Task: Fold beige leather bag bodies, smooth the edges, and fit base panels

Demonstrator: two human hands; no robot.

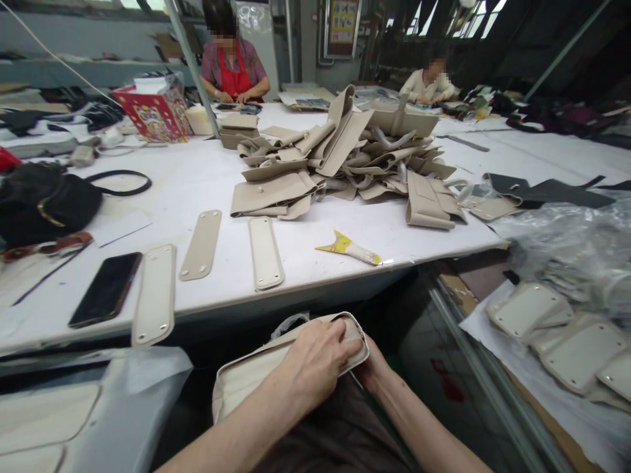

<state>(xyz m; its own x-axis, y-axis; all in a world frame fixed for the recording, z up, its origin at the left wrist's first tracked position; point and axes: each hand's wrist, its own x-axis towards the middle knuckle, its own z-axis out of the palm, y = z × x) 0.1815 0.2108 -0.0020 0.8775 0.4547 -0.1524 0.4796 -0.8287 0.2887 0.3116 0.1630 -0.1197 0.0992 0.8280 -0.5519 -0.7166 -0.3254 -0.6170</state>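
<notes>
A cream-beige leather-like bag body lies across my lap, below the table's front edge. My left hand is closed on the rim at its right end, with bent fingers pressed to the edge and partly inside. Behind that same rounded end, my right hand grips the bag from the right side; most of its fingers are hidden. A bit of clear plastic wrap shows behind the bag's rim.
On the white table are beige strap panels, a yellow-tipped tool, a phone and a heap of beige pieces. Stacked panels lie right, plastic-wrapped pieces left. Two people work behind.
</notes>
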